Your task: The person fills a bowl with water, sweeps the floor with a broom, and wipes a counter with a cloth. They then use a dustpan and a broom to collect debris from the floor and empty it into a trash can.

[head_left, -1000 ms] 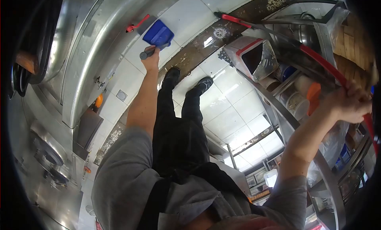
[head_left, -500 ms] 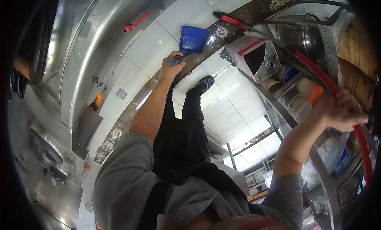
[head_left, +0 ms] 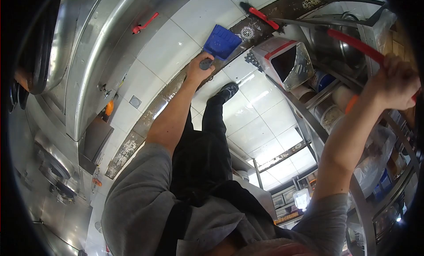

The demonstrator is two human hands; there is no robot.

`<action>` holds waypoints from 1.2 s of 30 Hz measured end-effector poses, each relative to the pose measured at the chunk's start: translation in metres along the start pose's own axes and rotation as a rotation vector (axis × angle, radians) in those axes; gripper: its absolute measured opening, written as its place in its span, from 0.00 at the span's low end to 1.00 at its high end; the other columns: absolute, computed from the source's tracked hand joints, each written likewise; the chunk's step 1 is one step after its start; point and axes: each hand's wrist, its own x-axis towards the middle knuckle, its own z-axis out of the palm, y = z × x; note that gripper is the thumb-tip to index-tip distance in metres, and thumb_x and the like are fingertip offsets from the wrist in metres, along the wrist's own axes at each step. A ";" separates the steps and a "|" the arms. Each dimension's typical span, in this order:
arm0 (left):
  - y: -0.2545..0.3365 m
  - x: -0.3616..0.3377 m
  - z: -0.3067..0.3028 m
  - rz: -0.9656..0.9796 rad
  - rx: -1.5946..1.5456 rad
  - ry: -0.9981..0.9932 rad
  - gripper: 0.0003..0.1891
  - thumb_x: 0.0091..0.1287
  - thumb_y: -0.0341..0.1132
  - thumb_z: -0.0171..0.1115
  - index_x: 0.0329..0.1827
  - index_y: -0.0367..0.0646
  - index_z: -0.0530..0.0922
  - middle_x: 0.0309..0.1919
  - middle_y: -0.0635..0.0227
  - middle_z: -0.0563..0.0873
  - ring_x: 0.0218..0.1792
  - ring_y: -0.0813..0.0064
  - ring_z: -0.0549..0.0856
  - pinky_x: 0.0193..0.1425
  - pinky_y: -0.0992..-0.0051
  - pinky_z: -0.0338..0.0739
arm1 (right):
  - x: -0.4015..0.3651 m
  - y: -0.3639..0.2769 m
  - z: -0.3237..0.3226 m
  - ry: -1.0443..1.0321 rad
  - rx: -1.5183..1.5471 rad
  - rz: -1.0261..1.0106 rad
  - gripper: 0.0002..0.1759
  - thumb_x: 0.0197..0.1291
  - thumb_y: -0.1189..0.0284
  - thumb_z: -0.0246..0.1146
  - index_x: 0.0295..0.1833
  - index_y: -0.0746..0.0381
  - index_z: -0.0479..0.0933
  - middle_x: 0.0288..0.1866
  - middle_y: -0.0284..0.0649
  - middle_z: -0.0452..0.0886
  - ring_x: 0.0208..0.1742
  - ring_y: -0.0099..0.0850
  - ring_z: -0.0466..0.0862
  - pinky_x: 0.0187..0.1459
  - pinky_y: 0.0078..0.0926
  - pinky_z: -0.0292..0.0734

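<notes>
Two bare hands in play here, and both are gripping! The left hand (head_left: 202, 66) has its fingers wrapped around the dark handle (head_left: 205, 63) of one blue dustpan (head_left: 222, 41). The right hand (head_left: 395, 85), out to the right of that dustpan, is clenched around one long red-and-black pole (head_left: 360, 43). The pole's far end reaches up past the dustpan, with one dark tip (head_left: 244, 6) just beyond it; whether that tip touches the floor, I cannot tell.

Around the dustpan now: one round drain (head_left: 247, 32) sits just beside its right edge, and one square drain (head_left: 135, 101) lies well off to its lower left. One dark shoe (head_left: 229, 92) shows below it. Over to the dustpan's left, one red lever (head_left: 145, 24) stands out against the steel counter (head_left: 99, 48). To its right, one white container with red trim (head_left: 282, 57) has its dark opening showing, one metal pot (head_left: 342, 43) is farther right, and one clear plastic bag (head_left: 375, 154) hangs lower right, beneath the right hand.
</notes>
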 end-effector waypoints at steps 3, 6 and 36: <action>0.001 0.001 0.006 0.049 0.004 0.013 0.13 0.47 0.27 0.64 0.37 0.48 0.78 0.31 0.70 0.84 0.34 0.77 0.83 0.42 0.78 0.76 | 0.015 0.041 0.054 0.909 -0.681 -0.277 0.24 0.62 0.62 0.58 0.18 0.59 0.60 0.08 0.34 0.59 0.08 0.25 0.60 0.11 0.24 0.59; 0.002 0.003 0.011 0.074 -0.009 0.002 0.13 0.47 0.27 0.64 0.37 0.48 0.79 0.32 0.70 0.84 0.35 0.75 0.83 0.43 0.78 0.76 | 0.001 0.050 0.064 1.001 -0.631 -0.289 0.25 0.64 0.60 0.58 0.18 0.60 0.61 0.08 0.36 0.61 0.08 0.25 0.61 0.12 0.24 0.61; 0.050 0.079 0.055 0.188 0.343 -0.186 0.23 0.47 0.31 0.66 0.50 0.49 0.78 0.36 0.52 0.84 0.40 0.54 0.83 0.47 0.65 0.78 | -0.129 0.006 0.045 1.545 -0.404 -0.322 0.23 0.45 0.65 0.55 0.10 0.50 0.49 0.10 0.29 0.45 0.12 0.26 0.51 0.24 0.31 0.57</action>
